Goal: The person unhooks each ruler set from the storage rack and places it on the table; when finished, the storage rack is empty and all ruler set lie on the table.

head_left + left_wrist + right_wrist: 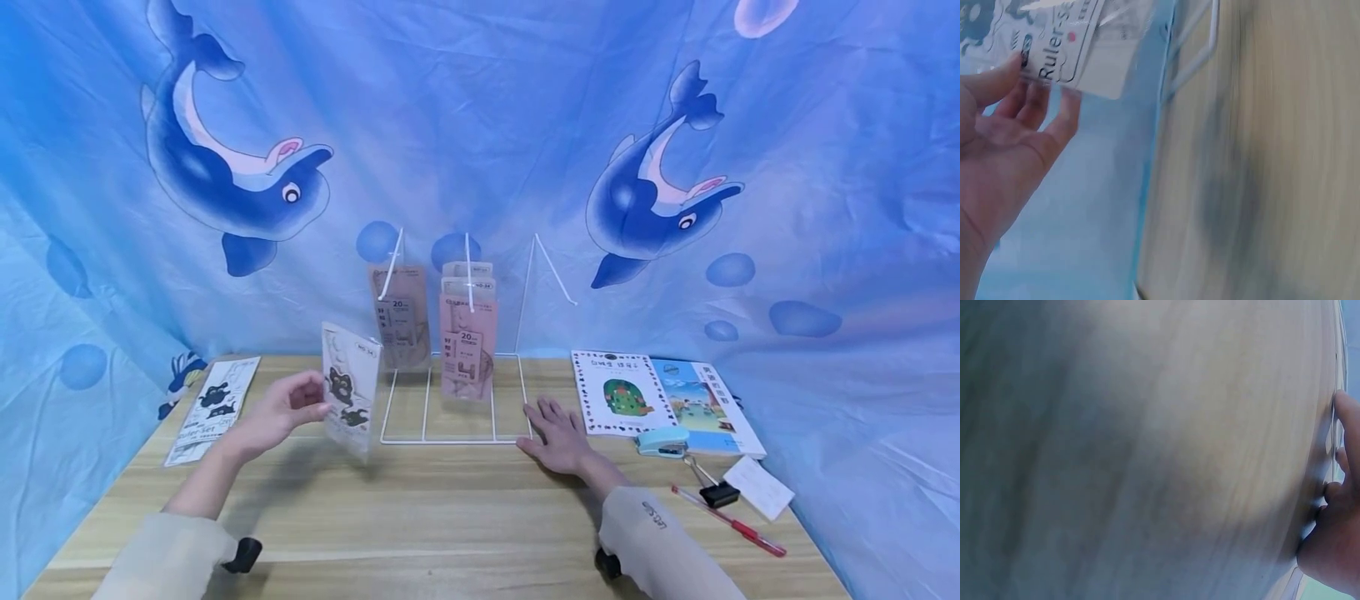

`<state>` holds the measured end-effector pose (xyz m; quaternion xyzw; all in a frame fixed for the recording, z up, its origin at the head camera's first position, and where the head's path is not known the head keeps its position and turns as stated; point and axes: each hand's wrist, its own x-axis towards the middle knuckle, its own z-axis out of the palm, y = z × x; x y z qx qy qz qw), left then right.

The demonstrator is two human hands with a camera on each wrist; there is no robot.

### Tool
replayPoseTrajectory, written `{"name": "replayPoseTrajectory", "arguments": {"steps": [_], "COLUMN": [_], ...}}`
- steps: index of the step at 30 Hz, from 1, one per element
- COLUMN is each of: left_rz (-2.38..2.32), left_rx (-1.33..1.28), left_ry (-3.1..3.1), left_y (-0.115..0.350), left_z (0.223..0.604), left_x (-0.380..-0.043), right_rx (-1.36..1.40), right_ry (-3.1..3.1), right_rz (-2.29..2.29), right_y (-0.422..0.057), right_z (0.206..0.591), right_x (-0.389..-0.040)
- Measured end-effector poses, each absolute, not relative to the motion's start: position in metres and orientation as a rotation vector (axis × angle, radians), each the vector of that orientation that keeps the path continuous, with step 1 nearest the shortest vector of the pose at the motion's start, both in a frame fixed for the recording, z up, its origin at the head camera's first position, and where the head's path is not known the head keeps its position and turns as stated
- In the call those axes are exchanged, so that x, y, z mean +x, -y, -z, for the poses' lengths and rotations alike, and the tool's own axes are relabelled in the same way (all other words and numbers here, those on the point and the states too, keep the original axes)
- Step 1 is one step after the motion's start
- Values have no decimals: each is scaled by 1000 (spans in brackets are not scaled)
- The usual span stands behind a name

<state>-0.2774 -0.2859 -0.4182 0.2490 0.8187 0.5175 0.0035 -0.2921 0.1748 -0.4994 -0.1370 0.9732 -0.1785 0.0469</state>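
Observation:
My left hand [281,410] pinches the edge of a ruler set in a clear packet [351,387], printed with black cats. The packet is held upright, a little tilted, left of a white wire display rack [457,442]. The left wrist view shows the thumb in front of the packet [1054,44] and the fingers behind. My right hand [558,437] rests with spread fingers on the table, at the rack's front right corner. Pink hook packs [468,333] hang on the middle prong with white packets behind, and a brownish pack [401,321] hangs on the left prong.
Another ruler set [213,408] lies at the table's left. On the right are two booklets [615,392] [697,404], a light blue stapler [662,442], a black binder clip [720,494], a white paper pad [759,487] and a red pen [731,521]. A dolphin-printed curtain [480,125] hangs behind.

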Motion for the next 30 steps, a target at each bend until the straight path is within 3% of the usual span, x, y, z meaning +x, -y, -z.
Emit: {"name": "replayPoseTrajectory", "arguments": {"steps": [10, 23, 30], "left_rz": [-1350, -1135, -1068], "left_rx": [257, -246, -347], "left_ry": [-2759, -2861, -2886], "left_y": [363, 365, 362], "left_z": [452, 457, 462], "left_x": [-277, -298, -305], "right_rx": [-421, -407, -402], "right_ry": [-2969, -2957, -2954], "right_rz": [558, 538, 546], "right_y": [-175, -174, -174], "right_z": [497, 497, 497], "right_x": [-290, -290, -289]}}
